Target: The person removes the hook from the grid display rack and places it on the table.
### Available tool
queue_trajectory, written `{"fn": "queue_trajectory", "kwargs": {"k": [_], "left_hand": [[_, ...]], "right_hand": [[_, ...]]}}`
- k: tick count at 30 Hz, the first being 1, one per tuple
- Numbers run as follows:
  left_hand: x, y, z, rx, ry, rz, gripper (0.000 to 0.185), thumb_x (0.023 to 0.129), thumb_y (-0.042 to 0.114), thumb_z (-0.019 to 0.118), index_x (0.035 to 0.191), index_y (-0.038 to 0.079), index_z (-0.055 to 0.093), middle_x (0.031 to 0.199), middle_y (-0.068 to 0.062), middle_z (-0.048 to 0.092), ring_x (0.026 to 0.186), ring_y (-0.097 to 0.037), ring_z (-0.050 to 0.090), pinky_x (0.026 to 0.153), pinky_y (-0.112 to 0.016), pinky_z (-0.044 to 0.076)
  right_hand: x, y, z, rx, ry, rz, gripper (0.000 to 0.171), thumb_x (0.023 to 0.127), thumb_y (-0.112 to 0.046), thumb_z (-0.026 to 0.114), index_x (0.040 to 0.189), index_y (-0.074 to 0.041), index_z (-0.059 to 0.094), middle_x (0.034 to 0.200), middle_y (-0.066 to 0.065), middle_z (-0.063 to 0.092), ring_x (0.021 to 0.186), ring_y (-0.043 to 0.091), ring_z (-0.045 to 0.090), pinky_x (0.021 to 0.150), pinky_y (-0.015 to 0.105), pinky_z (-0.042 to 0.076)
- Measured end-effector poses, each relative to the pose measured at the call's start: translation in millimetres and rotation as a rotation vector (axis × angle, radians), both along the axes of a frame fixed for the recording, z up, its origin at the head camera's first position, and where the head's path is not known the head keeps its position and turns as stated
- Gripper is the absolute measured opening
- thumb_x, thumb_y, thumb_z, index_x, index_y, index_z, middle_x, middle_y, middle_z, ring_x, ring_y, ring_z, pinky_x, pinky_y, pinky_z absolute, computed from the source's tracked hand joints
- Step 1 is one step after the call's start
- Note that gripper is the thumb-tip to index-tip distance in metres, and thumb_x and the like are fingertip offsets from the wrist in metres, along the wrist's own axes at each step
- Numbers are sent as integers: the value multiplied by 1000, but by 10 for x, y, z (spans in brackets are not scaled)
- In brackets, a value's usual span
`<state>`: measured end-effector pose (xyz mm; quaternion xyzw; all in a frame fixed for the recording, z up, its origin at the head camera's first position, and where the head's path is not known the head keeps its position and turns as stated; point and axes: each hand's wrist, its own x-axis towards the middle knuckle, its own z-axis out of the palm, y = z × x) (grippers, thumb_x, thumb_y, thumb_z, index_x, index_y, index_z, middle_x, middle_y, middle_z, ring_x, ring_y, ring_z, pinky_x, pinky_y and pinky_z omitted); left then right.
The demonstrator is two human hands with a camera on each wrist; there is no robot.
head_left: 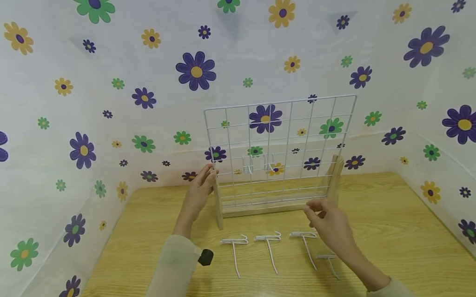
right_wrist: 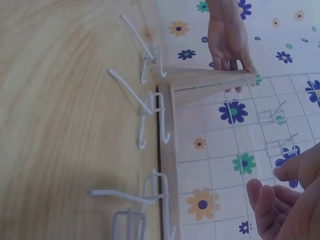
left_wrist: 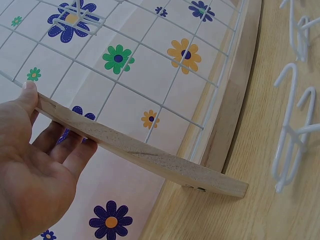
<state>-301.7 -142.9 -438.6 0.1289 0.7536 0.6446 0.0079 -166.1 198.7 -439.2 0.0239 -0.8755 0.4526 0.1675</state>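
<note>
A white wire grid panel (head_left: 279, 140) stands upright in a wooden frame (head_left: 268, 209). My left hand (head_left: 198, 189) holds the frame's left post near its top; in the left wrist view the thumb lies on the post's edge (left_wrist: 145, 150) and the fingers sit behind. Two white wire hooks (head_left: 270, 167) hang on the grid. Over the table in front of the frame, my right hand (head_left: 332, 225) has loosely bent fingers and holds nothing. Below it lie white hooks, including one (head_left: 303, 235) close by and a smaller-looking one (head_left: 328, 258) partly near the wrist.
Two more white hooks, one at left (head_left: 234, 242) and one in the middle (head_left: 268, 238), lie in a row on the wooden table (head_left: 126, 278). Flower-printed white sheeting (head_left: 152, 122) encloses the back and sides. A black knob-like piece (head_left: 206, 257) sits at the left sleeve.
</note>
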Motion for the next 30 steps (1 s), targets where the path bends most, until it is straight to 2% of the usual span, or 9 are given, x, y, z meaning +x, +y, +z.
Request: {"fn": "queue_trajectory", "kwargs": {"k": [12,23,27,30], "left_hand": [[-2,1,5,13,10,-14,57,112,34,45,163,13,32,158,-12,47,148,-32,40,118,-45,41],[1,0,25,24,-38,-16,54,114,24,41,164,11,27,161,-16,41,150,-35,34,120,-46,37],[6,-2,27,27,-19,-20,55,114,27,42,164,12,28,161,-16,41,150,-34,34,119,-46,37],[13,-1,27,29,0,-20,56,113,31,44,164,13,30,160,-15,42,149,-34,36,119,-46,39]], "right_hand": [[-285,-203,191,-18,144,-15,22,97,-7,72,114,7,71,95,16,75,65,27,69,42,19,44],[-455,-379,316,21,172,-3,22,98,-12,73,114,3,71,94,13,75,65,26,69,39,20,39],[-533,-446,351,-7,187,17,23,97,-11,73,114,4,70,94,13,75,66,26,70,41,20,42],[-587,-497,372,-5,207,21,24,97,-12,74,114,4,70,93,12,75,65,21,68,42,20,43]]}}
